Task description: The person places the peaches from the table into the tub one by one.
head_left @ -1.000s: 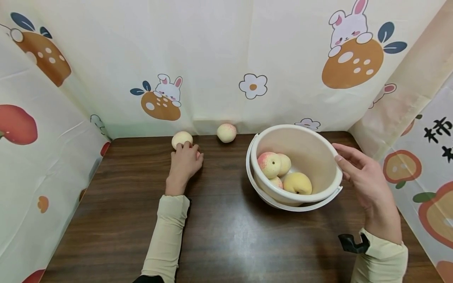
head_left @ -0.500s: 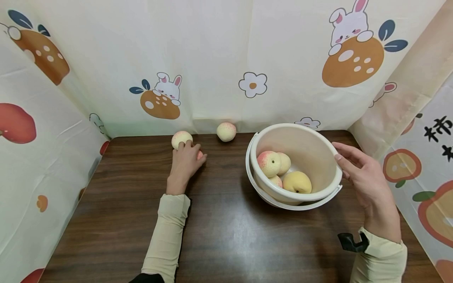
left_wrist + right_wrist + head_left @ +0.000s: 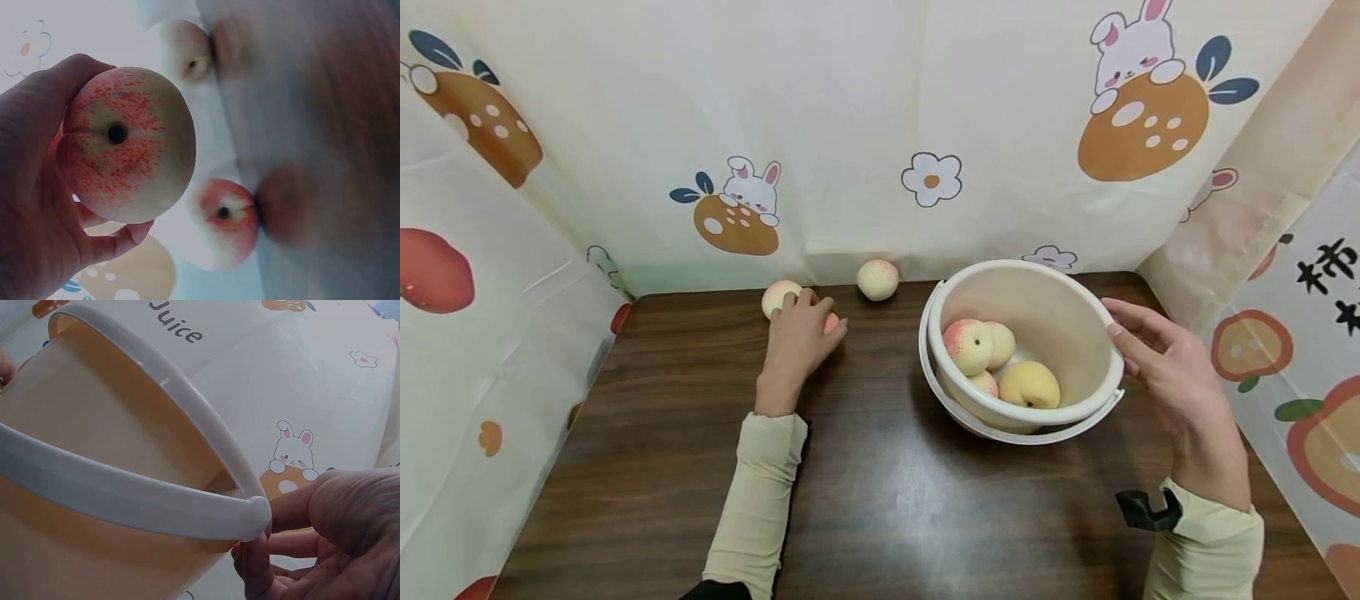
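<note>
My left hand [image 3: 797,343] grips a peach [image 3: 128,147], cream with red speckles, its thumb and fingers curled round it. In the head view the hand covers most of this fruit. Just behind the hand, a second peach [image 3: 780,297] lies at the table's back edge. A third peach [image 3: 877,280] lies farther right. My right hand [image 3: 1176,375] pinches the right rim of a cream bucket [image 3: 1078,333], where the white handle [image 3: 125,500] joins it. Inside the bucket, on its left and front side, are several fruits, among them a red-blushed peach [image 3: 967,347] and a yellow fruit [image 3: 1030,385].
The dark wood-grain table [image 3: 865,500] reaches back to a printed curtain [image 3: 850,125]. More curtain hangs along the left and right sides. The bucket's handle lies lowered round its front.
My left hand has shifted slightly right with the peach in its grip, away from the peach behind it. The right hand and the bucket hold their place.
</note>
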Available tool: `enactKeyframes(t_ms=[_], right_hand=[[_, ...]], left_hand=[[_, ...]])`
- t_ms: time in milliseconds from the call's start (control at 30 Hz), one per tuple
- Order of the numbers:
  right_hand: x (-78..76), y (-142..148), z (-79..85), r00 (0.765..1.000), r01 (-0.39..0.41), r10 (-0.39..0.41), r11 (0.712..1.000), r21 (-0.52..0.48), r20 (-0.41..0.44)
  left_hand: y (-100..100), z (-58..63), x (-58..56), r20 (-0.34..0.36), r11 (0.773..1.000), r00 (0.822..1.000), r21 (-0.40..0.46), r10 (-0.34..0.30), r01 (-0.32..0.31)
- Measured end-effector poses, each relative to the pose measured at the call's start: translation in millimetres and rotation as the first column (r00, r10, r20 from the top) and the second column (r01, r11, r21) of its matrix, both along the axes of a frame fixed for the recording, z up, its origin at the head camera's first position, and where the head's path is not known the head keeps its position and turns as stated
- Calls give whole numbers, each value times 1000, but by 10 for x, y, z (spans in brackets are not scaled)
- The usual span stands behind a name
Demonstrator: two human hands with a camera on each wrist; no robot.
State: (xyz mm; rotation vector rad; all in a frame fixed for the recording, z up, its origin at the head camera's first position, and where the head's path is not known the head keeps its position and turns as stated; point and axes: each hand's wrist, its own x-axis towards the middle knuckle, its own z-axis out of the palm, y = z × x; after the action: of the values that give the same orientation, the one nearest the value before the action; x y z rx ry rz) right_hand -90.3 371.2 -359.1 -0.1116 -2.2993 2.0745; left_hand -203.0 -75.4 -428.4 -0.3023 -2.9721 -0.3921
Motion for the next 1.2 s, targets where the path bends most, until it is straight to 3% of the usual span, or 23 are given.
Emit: enactKeyframes(t_ms=[200,433,667,933,1200], right_hand=[[-1,-13,-2,1000,6,-6,1000,-19,12],[-14,-15,-8,1000,9,-8,997,-75,13],[3,-20,-10,1000,13,-11,994,-104,15],[8,-14,-13,1000,16,-15,995,-100,15],[-1,-33,-2,999,28,-26,997,-71,27]], left_hand=[[38,169,22,-57,998,997,42,-44,46],[142,422,49,-141,985,981,87,-137,150],[280,642,102,-248,964,941,79,-228,255],[418,859,148,-331,942,900,76,-285,327],[578,1040,178,-357,921,877,96,-322,377]])
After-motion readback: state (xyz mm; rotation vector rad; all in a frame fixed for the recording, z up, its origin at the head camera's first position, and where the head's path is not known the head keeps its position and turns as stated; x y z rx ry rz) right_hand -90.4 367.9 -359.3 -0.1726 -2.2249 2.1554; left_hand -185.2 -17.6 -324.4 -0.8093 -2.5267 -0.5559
